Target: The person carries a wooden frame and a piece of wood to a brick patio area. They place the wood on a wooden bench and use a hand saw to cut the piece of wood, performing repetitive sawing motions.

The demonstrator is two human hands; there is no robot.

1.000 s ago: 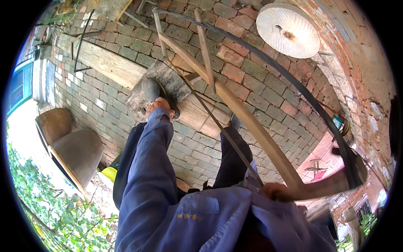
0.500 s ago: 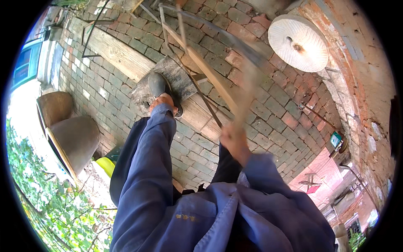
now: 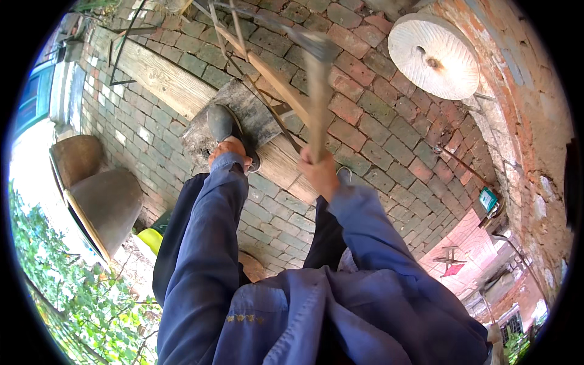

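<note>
My right hand [image 3: 316, 170] is closed round the wooden end handle of a long bow saw [image 3: 277, 82], whose frame slants across the view and whose dark thin blade runs beside a weathered block [image 3: 201, 140]. My left foot, in a dark shoe [image 3: 222, 125], rests on that block, which lies across a long plank [image 3: 167, 79]. My left hand [image 3: 229, 153] is down at that shoe with fingers bent; what it grips is hidden. The front of the saw is blurred.
A round millstone [image 3: 447, 58] leans at the wall [image 3: 535, 201] on the right, near a long-handled tool [image 3: 462, 167] and a teal container [image 3: 488, 198]. Metal frames [image 3: 125, 48] straddle the plank. Large jars [image 3: 103, 207] and foliage [image 3: 85, 310] are on the left.
My right hand has risen forward and left from near my body, and the saw's near end has swung up with it from the lower right. My left hand stays at the shoe.
</note>
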